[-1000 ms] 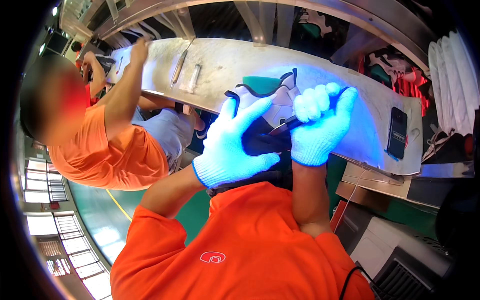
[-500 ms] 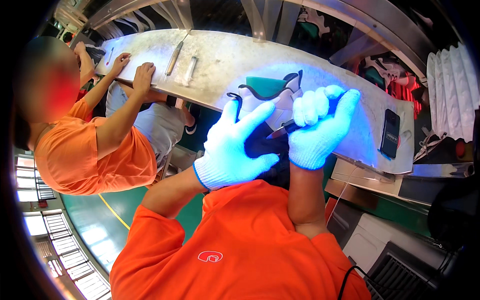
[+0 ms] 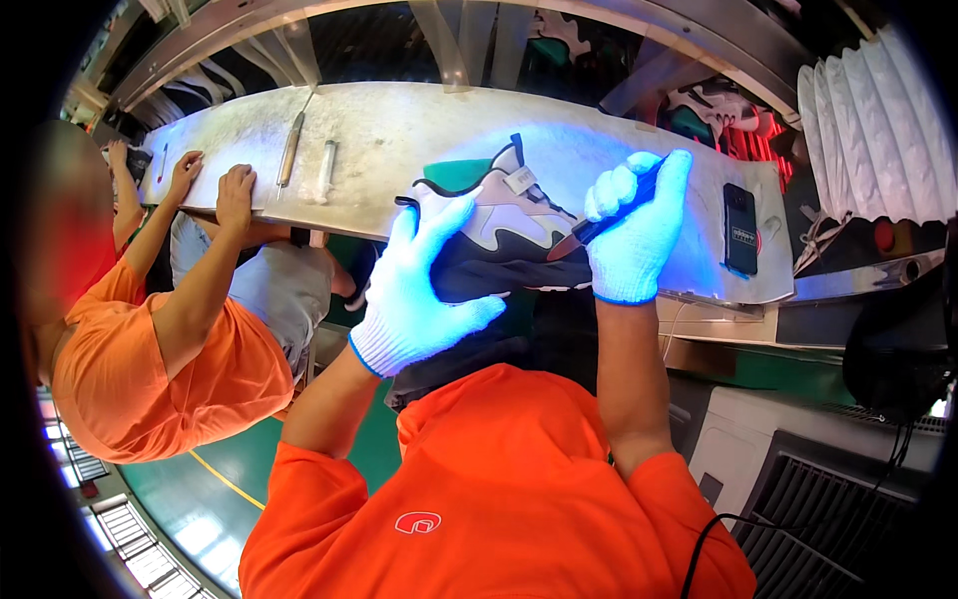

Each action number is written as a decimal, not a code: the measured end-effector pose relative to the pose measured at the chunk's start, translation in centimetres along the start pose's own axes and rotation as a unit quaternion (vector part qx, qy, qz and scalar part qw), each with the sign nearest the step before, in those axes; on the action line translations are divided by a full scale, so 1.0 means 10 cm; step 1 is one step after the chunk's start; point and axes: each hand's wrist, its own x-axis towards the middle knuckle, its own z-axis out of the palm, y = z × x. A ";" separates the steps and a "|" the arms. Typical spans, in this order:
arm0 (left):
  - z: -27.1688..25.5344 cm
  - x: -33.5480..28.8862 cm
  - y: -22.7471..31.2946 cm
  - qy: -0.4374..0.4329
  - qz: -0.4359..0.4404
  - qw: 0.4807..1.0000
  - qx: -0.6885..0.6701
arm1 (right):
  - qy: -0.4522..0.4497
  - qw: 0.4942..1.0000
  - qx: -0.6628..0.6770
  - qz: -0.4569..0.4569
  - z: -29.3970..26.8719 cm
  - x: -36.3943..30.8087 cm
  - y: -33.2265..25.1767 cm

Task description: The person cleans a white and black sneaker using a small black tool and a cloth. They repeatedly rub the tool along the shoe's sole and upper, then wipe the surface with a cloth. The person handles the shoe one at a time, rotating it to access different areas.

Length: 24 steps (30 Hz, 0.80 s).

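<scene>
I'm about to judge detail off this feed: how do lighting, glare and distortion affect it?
In the head view, strong bluish light washes out the gloved left hand and right hand and spills onto the bench; also in the head view, the bench's long edges bow, glare whitens patches of the green floor, and the co-worker's head is blurred.

Shoe [image 3: 544,215] between left hand [image 3: 414,295] and right hand [image 3: 634,235], phone [image 3: 739,228] on table [image 3: 384,130] at right, co-worker [image 3: 195,374] at left
</scene>
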 end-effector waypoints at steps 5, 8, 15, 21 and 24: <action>0.02 0.05 0.01 -0.002 -0.006 1.000 0.002 | -0.025 0.999 0.008 -0.020 0.08 -0.11 0.16; 0.01 0.05 -0.05 0.001 -0.003 1.000 0.005 | -0.157 0.981 0.101 0.042 -0.02 -0.04 0.20; 0.03 0.06 -0.11 -0.006 -0.026 1.000 -0.009 | -0.151 0.982 0.083 0.072 0.02 -0.01 0.21; 0.06 0.05 -0.14 -0.002 0.014 1.000 -0.020 | -0.094 0.993 0.061 0.040 0.03 -0.10 0.20; -0.03 0.07 0.02 -0.064 -0.094 0.994 -0.009 | -0.080 0.995 0.059 0.025 0.04 -0.19 0.24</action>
